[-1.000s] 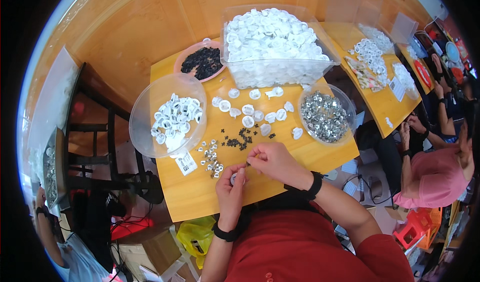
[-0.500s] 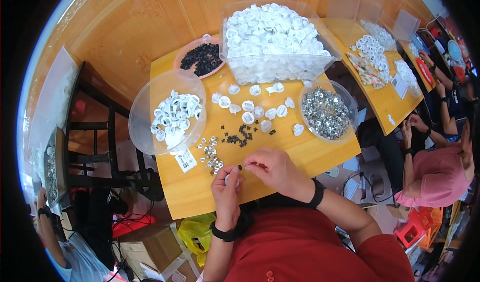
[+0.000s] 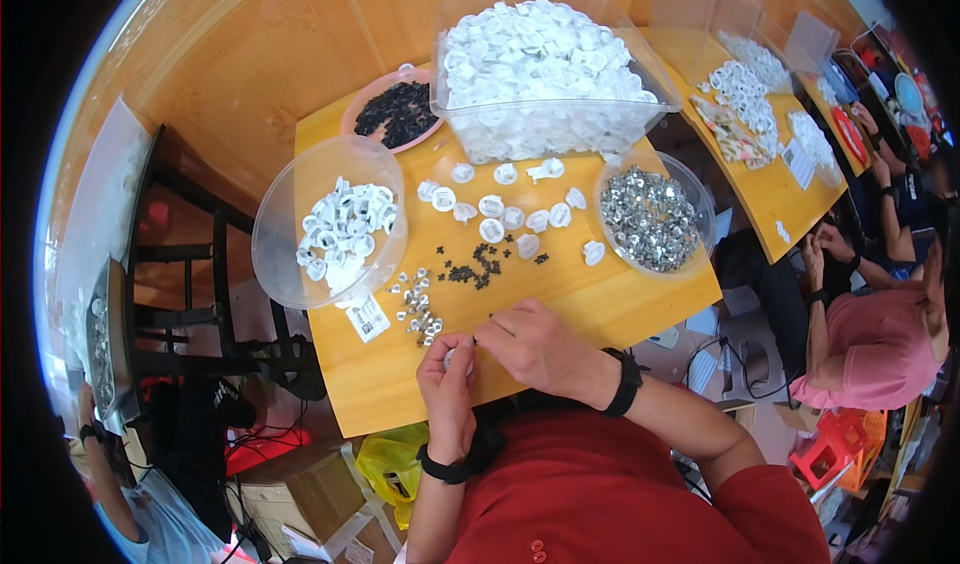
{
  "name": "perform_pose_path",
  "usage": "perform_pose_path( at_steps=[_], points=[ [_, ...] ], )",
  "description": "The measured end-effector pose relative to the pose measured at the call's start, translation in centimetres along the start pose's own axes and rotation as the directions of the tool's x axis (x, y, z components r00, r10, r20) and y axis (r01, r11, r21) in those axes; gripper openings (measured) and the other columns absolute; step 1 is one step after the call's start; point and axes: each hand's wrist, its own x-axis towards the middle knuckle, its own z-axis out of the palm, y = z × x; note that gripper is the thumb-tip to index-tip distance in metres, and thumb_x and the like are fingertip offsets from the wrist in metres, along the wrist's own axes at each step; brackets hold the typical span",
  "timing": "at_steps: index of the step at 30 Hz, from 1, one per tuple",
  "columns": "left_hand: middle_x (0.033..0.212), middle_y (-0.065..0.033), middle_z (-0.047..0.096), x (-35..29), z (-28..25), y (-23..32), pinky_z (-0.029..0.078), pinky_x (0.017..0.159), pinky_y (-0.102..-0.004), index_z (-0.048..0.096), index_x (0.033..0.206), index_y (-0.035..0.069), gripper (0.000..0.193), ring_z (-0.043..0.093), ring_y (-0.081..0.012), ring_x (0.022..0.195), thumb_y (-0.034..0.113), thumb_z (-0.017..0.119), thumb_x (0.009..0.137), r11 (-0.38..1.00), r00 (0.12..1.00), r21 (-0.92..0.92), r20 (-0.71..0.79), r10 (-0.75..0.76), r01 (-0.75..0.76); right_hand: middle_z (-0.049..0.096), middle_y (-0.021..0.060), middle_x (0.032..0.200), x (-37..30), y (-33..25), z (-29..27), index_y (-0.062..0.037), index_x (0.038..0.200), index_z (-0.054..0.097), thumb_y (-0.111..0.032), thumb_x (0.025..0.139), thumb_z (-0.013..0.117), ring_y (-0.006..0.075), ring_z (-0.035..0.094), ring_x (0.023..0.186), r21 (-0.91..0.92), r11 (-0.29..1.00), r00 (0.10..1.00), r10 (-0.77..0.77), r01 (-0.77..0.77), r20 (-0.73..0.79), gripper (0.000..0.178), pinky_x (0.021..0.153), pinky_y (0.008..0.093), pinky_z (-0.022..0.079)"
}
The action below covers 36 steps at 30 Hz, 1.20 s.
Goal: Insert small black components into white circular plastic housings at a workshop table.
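Observation:
My left hand (image 3: pixel 446 382) is closed on a small white plastic part (image 3: pixel 458 361), most of it hidden behind my thumb and fingers. Right beside it, my right hand (image 3: pixel 538 349) is pinched, its fingertips meeting the left thumb; what they hold is too small to make out. Small black pieces (image 3: pixel 484 272) lie scattered on the table beyond my hands. To their left is a little cluster of silver metal pieces (image 3: pixel 418 309). Farther back, several round white plastic parts (image 3: pixel 491 206) are spread over the wooden tabletop (image 3: pixel 640 309).
A clear bin (image 3: pixel 560 112) heaped with white parts stands at the back. Around it are a pink bowl (image 3: pixel 348 124) of black pieces, a clear tub (image 3: pixel 268 239) of white parts and a tub (image 3: pixel 648 214) of metal pieces. People work at both sides; a black chair (image 3: pixel 222 284) stands left.
My right hand has moved slightly left and in against my left hand. A black piece that showed between the hands is no longer plainly visible there. The view has shifted a little.

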Motion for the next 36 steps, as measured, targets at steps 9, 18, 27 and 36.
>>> perform_pose_path(
  at_steps=[9, 18, 27, 36],
  points=[
    [0.099, -0.0026, 0.058, -0.2, -0.6, 0.3, 0.041, 0.072, -0.0233, 0.054, 0.118, -0.001, 0.030, 0.051, -0.0096, 0.083, 0.018, 0.043, 0.097, 0.960, 0.992, -0.278, 0.126, 0.003, 0.032, 0.059, 0.0107, 0.073, 0.0, -0.5, -0.2, -0.0028, 0.085, 0.056, -0.008, 0.081, 0.062, 0.0258, 0.060, 0.066, 0.424, 0.857, 0.942, 0.335, -0.293, -0.027, 0.008, 0.059, 0.0351, 0.047],
    [0.114, -0.0056, 0.056, -0.8, -0.4, 0.4, 0.041, 0.091, -0.0266, 0.044, 0.131, -0.001, 0.038, 0.053, -0.0138, 0.105, 0.011, 0.050, 0.095, 0.950, 0.975, -0.313, 0.213, 0.065, 0.005, 0.056, 0.0136, 0.071, 0.0, -2.1, 0.0, -0.0022, 0.082, 0.052, -0.008, 0.083, 0.060, 0.0324, 0.058, 0.065, 0.461, 0.826, 0.916, 0.396, -0.323, -0.067, 0.010, 0.056, 0.0400, 0.045],
    [0.110, -0.0050, 0.058, -0.8, -1.1, -0.3, 0.043, 0.093, -0.0299, 0.052, 0.114, 0.005, 0.027, 0.055, -0.0147, 0.102, 0.020, 0.058, 0.093, 0.928, 0.946, -0.371, 0.285, 0.157, -0.042, 0.055, 0.0094, 0.073, 0.2, -2.8, -0.4, -0.0053, 0.083, 0.052, -0.008, 0.080, 0.061, 0.0291, 0.057, 0.067, 0.252, 0.951, 0.963, 0.223, -0.180, -0.152, 0.010, 0.060, 0.0384, 0.045],
    [0.110, -0.0059, 0.058, -0.9, -1.2, -0.6, 0.044, 0.093, -0.0303, 0.053, 0.112, 0.003, 0.025, 0.056, -0.0151, 0.102, 0.018, 0.058, 0.092, 0.923, 0.957, -0.381, 0.248, 0.149, -0.044, 0.056, 0.0063, 0.075, 0.2, -3.1, -0.3, -0.0057, 0.083, 0.053, -0.006, 0.079, 0.062, 0.0261, 0.058, 0.071, 0.211, 0.964, 0.964, 0.200, -0.161, -0.176, 0.011, 0.064, 0.0369, 0.046]
  ],
)
